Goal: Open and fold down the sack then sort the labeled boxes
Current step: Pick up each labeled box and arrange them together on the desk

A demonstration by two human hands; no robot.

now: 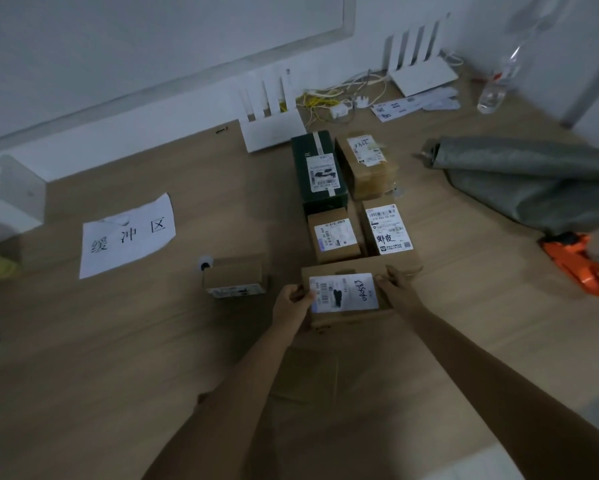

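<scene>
Both hands grip one labeled box (343, 299): left hand (291, 304) one end; right hand (400, 287) the other.

A brown cardboard box (346, 299) with a white label marked "04563" sits low in the centre of the frame. Above it stand two smaller labelled brown boxes (336, 237) side by side, then a dark green box (320, 171) beside another brown one (367, 164). A lone small box (235, 280) lies left of centre. The grey sack (533, 181) lies crumpled at the right edge.
</scene>
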